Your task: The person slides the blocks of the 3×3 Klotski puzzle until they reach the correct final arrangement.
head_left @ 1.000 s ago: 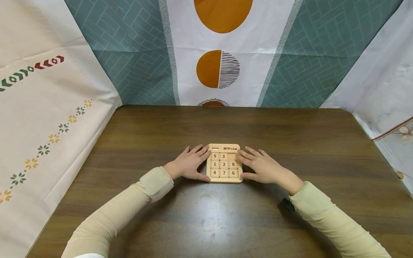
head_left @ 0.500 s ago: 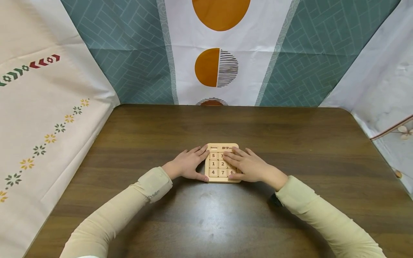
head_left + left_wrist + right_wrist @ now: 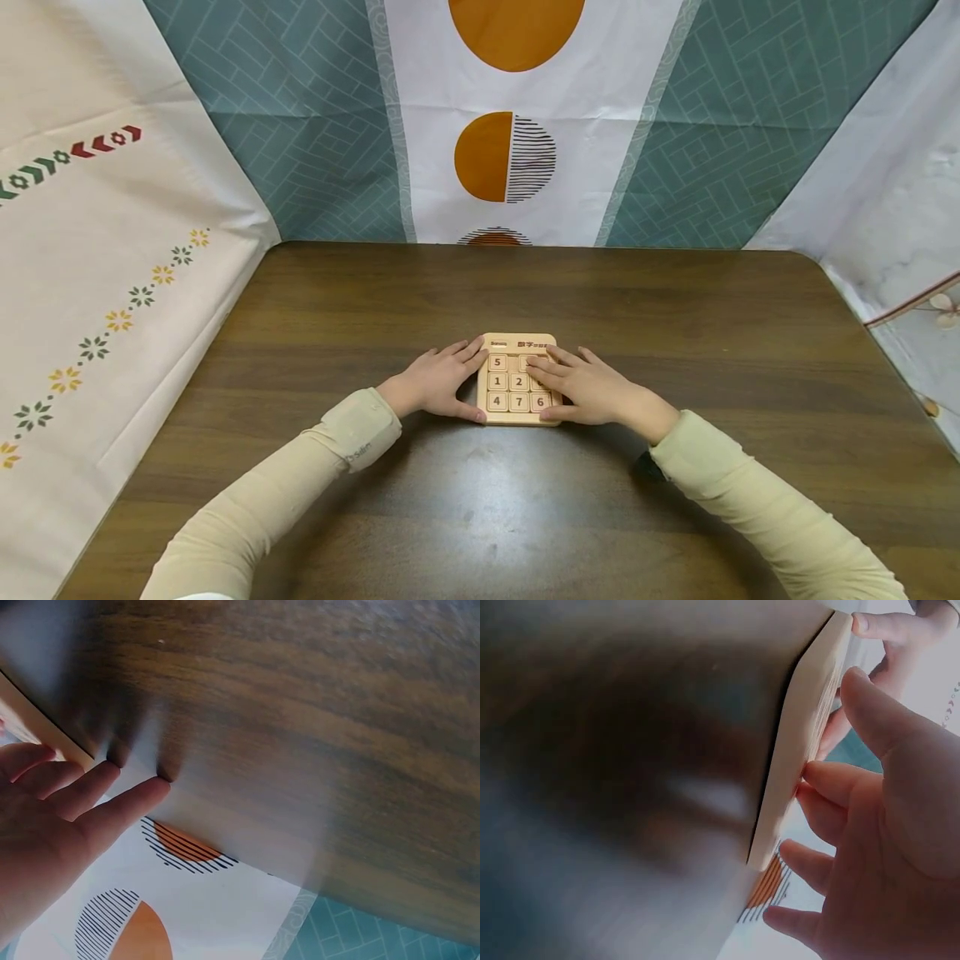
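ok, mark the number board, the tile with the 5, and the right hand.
Number board [image 3: 519,420]: head view, near rim, below the bottom tile row.
Tile with the 5 [image 3: 497,362]: head view, middle of its numbered face.
Right hand [image 3: 595,391]: head view, back of the hand.

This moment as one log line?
sliding number puzzle: flat on table; left hand: touching its left edge; right hand: touching partly covered top-row tile
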Motion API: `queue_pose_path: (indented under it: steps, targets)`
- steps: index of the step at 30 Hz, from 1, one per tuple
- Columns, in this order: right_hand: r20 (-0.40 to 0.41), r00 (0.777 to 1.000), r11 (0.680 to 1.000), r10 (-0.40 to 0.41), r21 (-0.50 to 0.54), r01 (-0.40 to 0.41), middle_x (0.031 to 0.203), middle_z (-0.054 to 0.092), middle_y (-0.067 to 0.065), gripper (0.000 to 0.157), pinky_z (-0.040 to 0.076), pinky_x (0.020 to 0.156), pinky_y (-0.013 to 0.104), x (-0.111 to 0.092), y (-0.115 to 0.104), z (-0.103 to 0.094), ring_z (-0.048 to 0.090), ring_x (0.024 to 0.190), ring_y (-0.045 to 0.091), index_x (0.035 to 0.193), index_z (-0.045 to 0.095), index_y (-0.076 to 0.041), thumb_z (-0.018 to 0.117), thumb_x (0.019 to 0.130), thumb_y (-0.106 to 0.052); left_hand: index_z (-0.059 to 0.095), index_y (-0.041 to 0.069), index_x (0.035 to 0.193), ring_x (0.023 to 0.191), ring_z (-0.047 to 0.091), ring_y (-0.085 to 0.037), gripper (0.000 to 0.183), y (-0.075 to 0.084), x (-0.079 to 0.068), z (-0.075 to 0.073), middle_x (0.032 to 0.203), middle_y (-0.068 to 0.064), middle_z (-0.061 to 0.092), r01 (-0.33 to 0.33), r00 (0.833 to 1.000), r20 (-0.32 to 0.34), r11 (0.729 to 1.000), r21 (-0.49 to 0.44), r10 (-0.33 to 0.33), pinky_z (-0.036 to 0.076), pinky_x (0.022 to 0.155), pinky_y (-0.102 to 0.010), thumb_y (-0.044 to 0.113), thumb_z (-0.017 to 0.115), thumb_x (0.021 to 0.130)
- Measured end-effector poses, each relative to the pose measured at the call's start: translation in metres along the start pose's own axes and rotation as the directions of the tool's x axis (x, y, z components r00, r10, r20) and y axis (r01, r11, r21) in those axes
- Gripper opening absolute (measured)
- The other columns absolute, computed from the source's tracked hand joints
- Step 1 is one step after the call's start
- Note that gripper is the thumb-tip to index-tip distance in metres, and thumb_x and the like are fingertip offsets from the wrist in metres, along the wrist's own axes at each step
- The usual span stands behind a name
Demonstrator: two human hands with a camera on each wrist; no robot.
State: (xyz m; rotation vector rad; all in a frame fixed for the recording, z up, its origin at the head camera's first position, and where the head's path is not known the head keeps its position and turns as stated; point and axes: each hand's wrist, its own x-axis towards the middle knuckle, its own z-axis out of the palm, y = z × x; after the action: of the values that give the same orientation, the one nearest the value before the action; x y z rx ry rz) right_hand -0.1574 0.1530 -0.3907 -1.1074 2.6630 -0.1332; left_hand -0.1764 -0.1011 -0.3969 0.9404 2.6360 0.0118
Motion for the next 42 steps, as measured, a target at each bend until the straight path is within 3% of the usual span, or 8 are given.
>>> queue_pose_path:
  steps: [12,26,42]
  targets:
    - [-0.008,1.000,1.000,-0.006,-0.005,0.006,0.146,0.031,0.004,0.070,0.019,0.097,0.063,-0.011,0.011,-0.001,0.018,0.135,0.031,0.142,0.035,-0.013,0.053,0.086,-0.051,0.019,0.010,0.146,0.136,0.016,-0.028,0.102,0.001,-0.001,-0.002,0.152,-0.007,0.006,0.004,1.000,0.004,1.000,-0.002,-0.004,0.028,0.098,-0.055,0.072,0.052,0.073]
    - [0.009,0.997,0.997,-0.082,-0.015,0.082,0.145,0.032,0.004,0.069,0.017,0.100,0.061,-0.008,-0.011,-0.001,0.019,0.135,0.032,0.141,0.037,-0.012,0.055,0.085,-0.050,0.020,0.010,0.146,0.136,0.017,-0.028,0.101,0.005,0.001,0.002,0.152,-0.007,0.007,0.020,1.000,0.011,1.000,0.012,-0.020,0.030,0.097,-0.054,0.072,0.052,0.073]
    - [0.054,0.999,1.000,-0.004,-0.017,0.005,0.146,0.032,0.004,0.068,0.015,0.100,0.061,0.010,-0.004,-0.006,0.017,0.135,0.031,0.141,0.036,-0.013,0.053,0.087,-0.050,0.020,0.009,0.146,0.136,0.017,-0.028,0.102,0.005,0.001,0.005,0.152,-0.008,0.007,0.021,1.000,0.021,1.000,0.005,-0.021,0.029,0.098,-0.054,0.071,0.053,0.073]
